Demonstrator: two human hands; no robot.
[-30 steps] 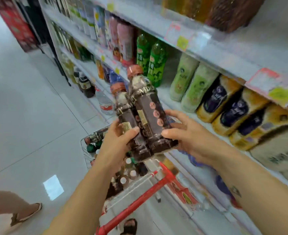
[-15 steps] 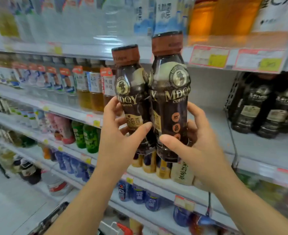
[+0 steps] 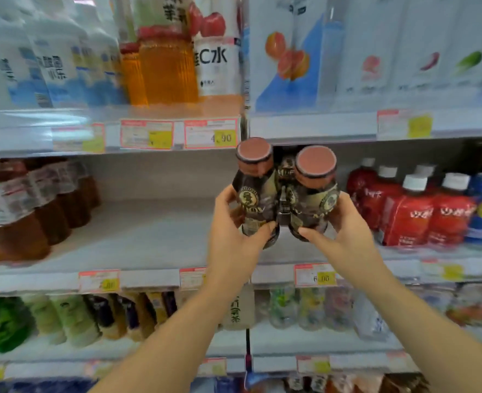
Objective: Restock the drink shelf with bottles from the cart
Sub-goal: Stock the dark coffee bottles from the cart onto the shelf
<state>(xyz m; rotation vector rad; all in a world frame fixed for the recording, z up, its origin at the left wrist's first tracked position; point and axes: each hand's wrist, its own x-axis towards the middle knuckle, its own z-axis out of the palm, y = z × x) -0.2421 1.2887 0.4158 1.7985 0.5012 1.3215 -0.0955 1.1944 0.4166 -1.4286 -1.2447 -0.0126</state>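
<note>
The two dark brown plastic coffee bottles with reddish caps, upright half a second ago, are now tipped caps-toward-camera before the white metal shelf, bare at 9 o'clock. One bottle is grasped by the curled fingers of each of the left hand and right hand. Placement is judged imminent.

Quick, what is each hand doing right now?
Left hand: holding the left bottle.
Right hand: holding the right bottle.
</note>
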